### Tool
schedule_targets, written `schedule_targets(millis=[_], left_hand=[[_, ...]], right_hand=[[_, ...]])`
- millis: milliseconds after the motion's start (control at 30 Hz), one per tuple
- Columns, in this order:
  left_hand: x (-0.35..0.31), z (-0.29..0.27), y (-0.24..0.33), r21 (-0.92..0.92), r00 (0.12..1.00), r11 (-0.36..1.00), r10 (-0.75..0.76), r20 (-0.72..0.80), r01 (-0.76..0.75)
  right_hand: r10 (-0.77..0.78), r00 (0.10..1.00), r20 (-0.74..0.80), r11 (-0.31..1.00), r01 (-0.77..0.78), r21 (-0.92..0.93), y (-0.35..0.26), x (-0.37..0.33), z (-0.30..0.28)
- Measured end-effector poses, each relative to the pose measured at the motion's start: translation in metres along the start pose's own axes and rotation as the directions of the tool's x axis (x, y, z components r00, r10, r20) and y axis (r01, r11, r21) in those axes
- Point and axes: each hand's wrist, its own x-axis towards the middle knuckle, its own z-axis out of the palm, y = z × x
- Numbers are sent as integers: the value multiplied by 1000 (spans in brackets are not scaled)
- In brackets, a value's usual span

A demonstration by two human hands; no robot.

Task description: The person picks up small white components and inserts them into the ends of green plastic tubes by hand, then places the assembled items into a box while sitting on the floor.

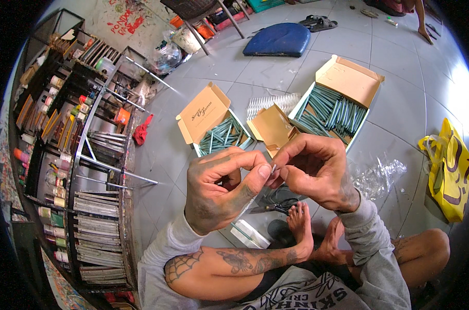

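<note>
My left hand [221, 188] and my right hand [317, 170] meet in front of me, both pinching a small thin silvery piece [272, 169] between thumbs and fingertips. A slim silvery strip [246, 206] hangs down from the left hand's grip. Below the hands, scissors [275, 207] and a small clear packet [249, 233] lie on the floor near my bare foot [300, 222]. Two open cardboard boxes, one small [206, 111] and one large [348, 77], hold several green sticks [327, 111].
A metal rack [97, 170] with jars, tubes and stacked plates stands at the left. Clear plastic wrap [376, 175] and a yellow bag [451, 165] lie at the right. A blue cushion [278, 39], sandals and a chair are farther back on the grey tiled floor.
</note>
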Motion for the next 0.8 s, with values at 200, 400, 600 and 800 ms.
schedule_targets(millis=[200,400,600,800], left_hand=[[2,-2,10,130,999,991,40,-3,-40],[3,-1,12,204,994,974,106,-9,-102],[2,0,13,215,993,971,117,-26,-109],[1,2,16,219,993,969,118,-2,-115]], right_hand=[[29,999,-33,1000,-30,-8,-5,-1,3],[18,999,-40,998,-21,-64,-6,-2,3],[-4,998,-59,998,0,-69,-5,-3,4],[-88,994,-70,971,70,-229,1,-5,3]])
